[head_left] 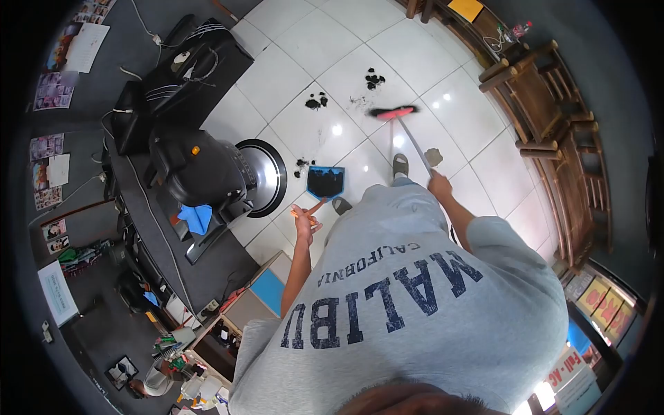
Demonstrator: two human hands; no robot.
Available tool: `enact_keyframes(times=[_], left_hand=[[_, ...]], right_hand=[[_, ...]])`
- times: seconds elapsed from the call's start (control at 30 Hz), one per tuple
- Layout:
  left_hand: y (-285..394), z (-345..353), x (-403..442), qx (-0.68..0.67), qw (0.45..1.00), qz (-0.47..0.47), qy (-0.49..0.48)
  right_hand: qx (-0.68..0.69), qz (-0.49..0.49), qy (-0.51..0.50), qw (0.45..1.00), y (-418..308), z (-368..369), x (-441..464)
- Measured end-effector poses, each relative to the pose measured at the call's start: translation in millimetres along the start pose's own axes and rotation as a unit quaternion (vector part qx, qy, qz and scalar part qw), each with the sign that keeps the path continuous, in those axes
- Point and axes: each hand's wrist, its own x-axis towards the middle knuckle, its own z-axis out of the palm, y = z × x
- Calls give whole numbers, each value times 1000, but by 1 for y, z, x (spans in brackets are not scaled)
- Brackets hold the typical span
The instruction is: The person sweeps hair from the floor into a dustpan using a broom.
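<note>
Blue plastic edges the dustpan (pixel 338 172), which rests on the white tiled floor (pixel 484 173) at about eleven o'clock from our left slipper (pixel 342 205). Dark hair (pixel 325 184) covers much of it. At the pan's seven o'clock, our left hand (pixel 302 220) has its fingers wrapped, rather loosely it seems, around the orange handle. Toward three, our right hand (pixel 438 185) has its fingers clenched on the shaft of the broom (pixel 395 112), whose blurred red head is between one and two o'clock from the pan.

We judge the gathering partly done: a good load sits in the pan, but loose tufts (pixel 303 166) remain just beside it at ten, one clump (pixel 317 102) lies near twelve and another (pixel 374 79) toward one.

At nine, the round base (pixel 271 176) of the black chair (pixel 197 166) hems us in, its edge near those tufts. We have most room between twelve and two, across the tiles, bounded on our right by the bamboo seat (pixel 532 90).
</note>
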Motion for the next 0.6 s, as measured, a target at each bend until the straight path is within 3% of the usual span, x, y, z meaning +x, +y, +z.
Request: enact_keyframes(times=[0.13, 0.3, 0.43, 0.6], left_hand=[[-5, 48, -4, -35, 999, -14, 19], [2, 95, -12, -110, 993, -23, 28], [11, 124, -29, -147, 988, -31, 34], [15, 143, -44, -162, 986, -37, 34]], right_hand=[[-46, 15, -66, 997, 71, -36, -29], [-123, -28, -110, 986, 101, -57, 14], [-156, -63, -97, 981, 64, -67, 107], [-67, -106, -80, 989, -37, -82, 216]])
